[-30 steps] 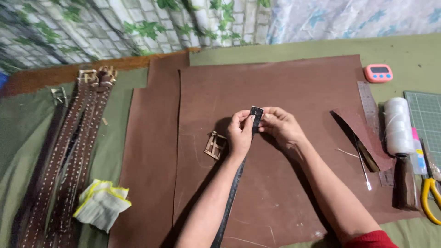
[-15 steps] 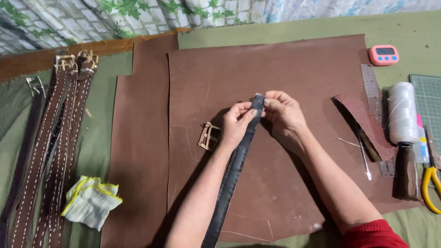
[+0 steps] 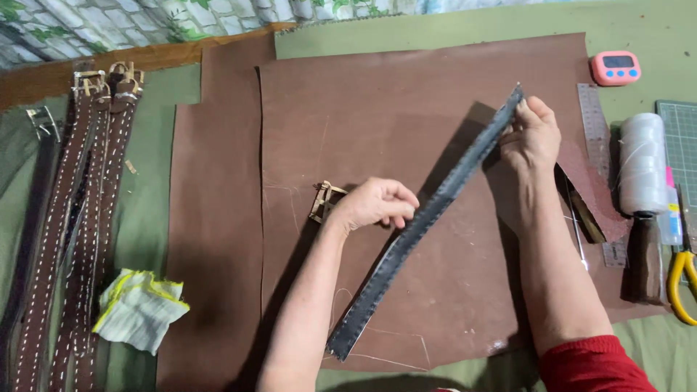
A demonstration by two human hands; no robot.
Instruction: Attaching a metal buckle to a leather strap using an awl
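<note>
Between the two hands, in the head view, a dark leather strap (image 3: pixel 428 218) is stretching in a slant over the large brown leather sheet (image 3: pixel 377 116). The right hand (image 3: pixel 532 136) is pinching the upper end of the strap between thumb and fingers, so it is closed on it. The left hand (image 3: pixel 377 203) is lying with curled fingers at the middle part of the strap, and its fingertips are touching the strap's edge; I cannot tell if they are really gripping it. The lower end of the strap is resting on the sheet, near the left forearm. White stitches are running along the strap's sides.

Just behind the left hand, a brass buckle (image 3: pixel 324 201) is lying on the sheet. Far to the left of the left hand, several brown stitched belts (image 3: pixel 80 218) are lying side by side on the green worktop (image 3: pixel 653 29), and a folded cloth with yellow edge (image 3: pixel 140 308) is lying near them.

To the right of the right hand, a metal ruler (image 3: pixel 597 116) and a spool of white thread (image 3: pixel 642 163) are lying close together. A pink timer (image 3: pixel 616 67) is sitting above them, and yellow-handled pliers (image 3: pixel 681 283) are showing at the right border. A small dark leather piece (image 3: pixel 592 192) is lying just beside the right wrist.
</note>
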